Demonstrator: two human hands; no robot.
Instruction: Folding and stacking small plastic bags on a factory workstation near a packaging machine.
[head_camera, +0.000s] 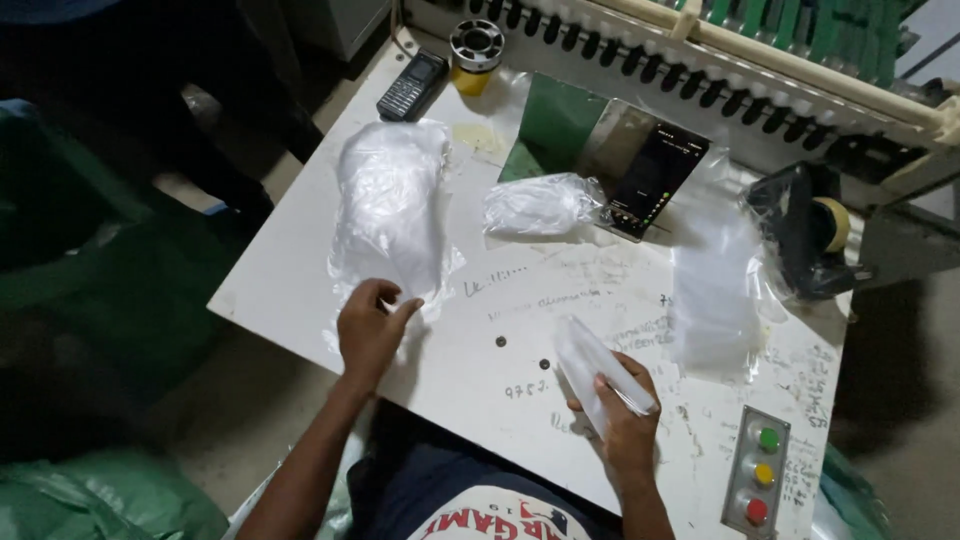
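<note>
My left hand (372, 325) rests on the near end of a large pile of clear plastic bags (390, 205) at the left of the white table (290, 260), fingers pinching the bottom edge of the plastic. My right hand (622, 415) grips a small folded white item in a clear plastic bag (592, 368) near the table's front edge. A smaller filled plastic bag (540, 205) lies in the middle of the table. A stack of flat empty plastic sleeves (715, 285) lies to the right.
A smartphone (655, 180) leans with its screen lit behind the small bag. A keypad phone (411, 85) and a thread spool (476, 52) sit at the back left. A tape dispenser (810, 235) stands at the right. A button panel (760, 470) is at the front right.
</note>
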